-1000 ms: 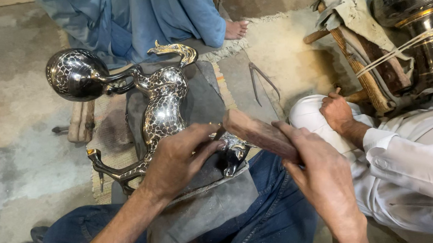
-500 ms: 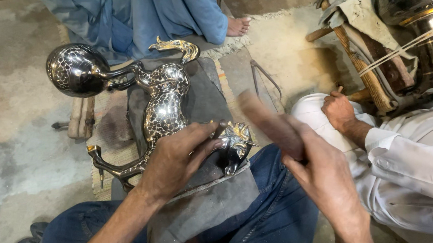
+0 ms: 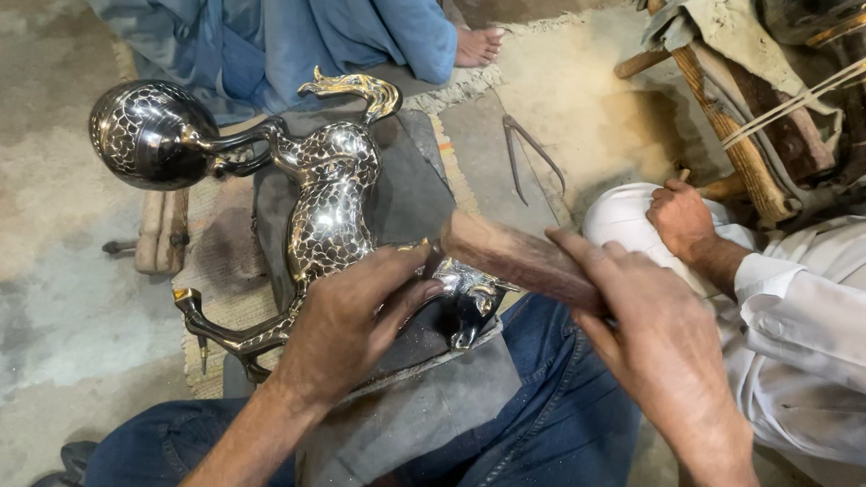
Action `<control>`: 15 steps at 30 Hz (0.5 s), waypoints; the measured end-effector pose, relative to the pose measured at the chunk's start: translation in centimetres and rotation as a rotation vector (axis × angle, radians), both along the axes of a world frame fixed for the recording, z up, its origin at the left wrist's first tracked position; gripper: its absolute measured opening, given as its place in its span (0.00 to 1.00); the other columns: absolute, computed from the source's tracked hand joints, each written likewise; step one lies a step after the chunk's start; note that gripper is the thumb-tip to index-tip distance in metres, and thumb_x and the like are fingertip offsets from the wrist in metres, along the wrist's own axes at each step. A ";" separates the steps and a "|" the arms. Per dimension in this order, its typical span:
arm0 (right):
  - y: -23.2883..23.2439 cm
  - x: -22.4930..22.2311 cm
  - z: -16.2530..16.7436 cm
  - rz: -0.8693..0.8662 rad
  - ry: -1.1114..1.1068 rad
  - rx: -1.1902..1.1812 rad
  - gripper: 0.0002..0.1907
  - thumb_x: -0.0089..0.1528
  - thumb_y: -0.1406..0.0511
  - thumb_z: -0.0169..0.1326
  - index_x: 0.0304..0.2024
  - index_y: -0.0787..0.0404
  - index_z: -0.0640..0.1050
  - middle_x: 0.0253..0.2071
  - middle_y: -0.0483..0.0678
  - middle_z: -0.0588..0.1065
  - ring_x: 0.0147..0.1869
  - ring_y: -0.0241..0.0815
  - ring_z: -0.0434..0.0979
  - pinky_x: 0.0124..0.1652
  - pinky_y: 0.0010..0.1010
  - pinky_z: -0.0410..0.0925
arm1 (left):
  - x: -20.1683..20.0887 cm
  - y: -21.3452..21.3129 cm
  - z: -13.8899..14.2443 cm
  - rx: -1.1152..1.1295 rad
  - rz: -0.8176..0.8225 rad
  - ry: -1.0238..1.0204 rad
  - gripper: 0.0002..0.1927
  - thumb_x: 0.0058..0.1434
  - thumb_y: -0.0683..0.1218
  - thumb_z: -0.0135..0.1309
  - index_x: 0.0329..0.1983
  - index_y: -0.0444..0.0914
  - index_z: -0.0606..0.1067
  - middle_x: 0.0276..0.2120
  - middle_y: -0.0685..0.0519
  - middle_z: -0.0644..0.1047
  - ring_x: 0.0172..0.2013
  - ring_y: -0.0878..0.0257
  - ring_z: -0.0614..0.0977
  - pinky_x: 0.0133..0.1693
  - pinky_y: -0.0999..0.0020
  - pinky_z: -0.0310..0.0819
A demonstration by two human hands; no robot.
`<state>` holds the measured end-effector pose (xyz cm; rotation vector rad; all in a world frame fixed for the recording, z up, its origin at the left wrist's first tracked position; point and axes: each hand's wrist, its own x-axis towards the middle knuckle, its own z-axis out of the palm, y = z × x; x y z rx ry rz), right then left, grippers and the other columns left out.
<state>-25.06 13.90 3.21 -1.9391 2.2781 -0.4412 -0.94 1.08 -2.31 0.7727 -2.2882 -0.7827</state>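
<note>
A shiny metal horse [image 3: 327, 202] with a ball [image 3: 149, 134] at its front legs lies on a grey pad [image 3: 406, 192] across the person's lap. The left hand [image 3: 348, 319] presses it down, fingers closed on its head end. The right hand [image 3: 662, 343] grips a wooden mallet [image 3: 517, 259], whose end touches the horse beside the left fingers. A co-worker's hand [image 3: 683, 217] rests on white cloth [image 3: 620, 220] nearby.
</note>
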 end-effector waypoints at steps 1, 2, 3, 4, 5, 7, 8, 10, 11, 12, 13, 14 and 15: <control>0.1 0.0 -0.1 0.052 -0.118 -0.132 0.39 0.54 0.67 0.63 0.68 0.53 0.68 0.51 0.53 0.77 0.53 0.51 0.80 0.50 0.41 0.71 | 0.0 0.0 -0.1 -0.035 -0.011 0.031 0.15 0.64 0.47 0.58 0.52 0.38 0.78 0.43 0.49 0.84 0.39 0.60 0.87 0.40 0.67 0.85; 0.0 -0.1 -0.2 0.108 -0.235 -0.266 0.37 0.54 0.69 0.62 0.67 0.56 0.68 0.54 0.55 0.77 0.55 0.52 0.79 0.50 0.40 0.71 | 0.0 0.0 -0.2 -0.071 -0.018 0.063 0.14 0.64 0.47 0.58 0.52 0.38 0.78 0.44 0.48 0.84 0.40 0.60 0.87 0.41 0.67 0.85; 0.0 -0.1 -0.3 0.079 -0.121 -0.158 0.39 0.54 0.67 0.64 0.68 0.54 0.68 0.50 0.53 0.78 0.52 0.51 0.80 0.50 0.42 0.71 | 0.0 0.0 -0.2 -0.103 -0.026 0.093 0.14 0.65 0.47 0.58 0.51 0.39 0.78 0.46 0.48 0.84 0.42 0.59 0.88 0.43 0.67 0.86; 0.0 -0.2 -0.4 0.046 -0.007 -0.047 0.40 0.53 0.65 0.65 0.69 0.52 0.69 0.46 0.51 0.78 0.49 0.50 0.80 0.51 0.43 0.70 | 0.0 0.0 -0.3 -0.050 -0.008 0.070 0.14 0.64 0.47 0.59 0.51 0.39 0.78 0.45 0.48 0.84 0.41 0.60 0.88 0.41 0.67 0.86; -0.1 -0.2 -0.5 0.012 0.108 0.059 0.42 0.53 0.64 0.67 0.70 0.50 0.69 0.41 0.49 0.79 0.46 0.49 0.81 0.51 0.44 0.70 | -0.1 0.0 -0.3 -0.003 0.010 0.049 0.14 0.63 0.48 0.59 0.50 0.39 0.79 0.44 0.48 0.84 0.39 0.60 0.88 0.40 0.67 0.86; 0.0 -0.1 -0.4 0.092 -0.099 -0.163 0.40 0.53 0.67 0.64 0.68 0.54 0.68 0.48 0.53 0.78 0.50 0.51 0.79 0.49 0.42 0.70 | 0.0 0.0 -0.3 0.010 0.009 0.046 0.14 0.63 0.48 0.59 0.51 0.39 0.79 0.44 0.48 0.84 0.39 0.60 0.88 0.40 0.67 0.87; 0.0 -0.1 -0.4 0.133 -0.205 -0.270 0.39 0.52 0.68 0.62 0.68 0.56 0.67 0.51 0.55 0.77 0.51 0.52 0.79 0.48 0.41 0.70 | 0.1 0.0 -0.3 -0.020 -0.007 0.063 0.15 0.64 0.47 0.59 0.52 0.38 0.78 0.45 0.48 0.84 0.40 0.60 0.88 0.41 0.66 0.86; 0.0 0.0 -0.2 0.052 0.026 -0.021 0.42 0.53 0.64 0.65 0.71 0.51 0.68 0.43 0.49 0.78 0.45 0.49 0.80 0.49 0.43 0.70 | 0.3 0.1 -0.3 -0.040 -0.023 0.077 0.15 0.65 0.47 0.58 0.53 0.37 0.78 0.46 0.47 0.84 0.41 0.59 0.88 0.42 0.66 0.86; -0.2 0.1 -0.1 0.010 0.144 0.097 0.44 0.53 0.62 0.67 0.72 0.48 0.68 0.39 0.47 0.79 0.42 0.47 0.80 0.49 0.44 0.70 | 0.4 0.2 -0.3 -0.039 -0.021 0.076 0.15 0.65 0.47 0.58 0.53 0.37 0.78 0.46 0.47 0.84 0.41 0.59 0.88 0.42 0.66 0.86; -0.2 0.2 0.1 0.045 0.039 -0.017 0.42 0.53 0.64 0.66 0.70 0.51 0.69 0.42 0.49 0.78 0.45 0.50 0.80 0.48 0.43 0.70 | 0.4 0.2 -0.3 -0.037 -0.019 0.074 0.15 0.65 0.47 0.58 0.53 0.37 0.78 0.45 0.47 0.84 0.41 0.59 0.88 0.42 0.67 0.86; -0.2 0.3 0.3 0.079 -0.068 -0.127 0.40 0.53 0.66 0.64 0.68 0.53 0.69 0.45 0.52 0.78 0.48 0.52 0.80 0.47 0.42 0.70 | 0.5 0.2 -0.3 -0.021 -0.014 0.066 0.15 0.64 0.47 0.58 0.52 0.38 0.78 0.45 0.47 0.84 0.40 0.59 0.88 0.41 0.67 0.87; -0.3 0.4 0.4 0.118 -0.173 -0.240 0.38 0.52 0.69 0.62 0.66 0.56 0.69 0.48 0.54 0.77 0.50 0.54 0.79 0.46 0.41 0.71 | 0.5 0.3 -0.3 -0.007 -0.005 0.059 0.15 0.64 0.47 0.58 0.52 0.38 0.78 0.45 0.48 0.84 0.40 0.60 0.88 0.41 0.68 0.87; -0.4 0.5 0.6 0.096 -0.084 -0.152 0.39 0.52 0.67 0.64 0.67 0.53 0.69 0.45 0.53 0.78 0.48 0.54 0.79 0.46 0.43 0.70 | 0.5 0.3 -0.3 0.007 0.005 0.053 0.15 0.64 0.47 0.59 0.52 0.39 0.78 0.45 0.48 0.84 0.40 0.60 0.88 0.40 0.68 0.87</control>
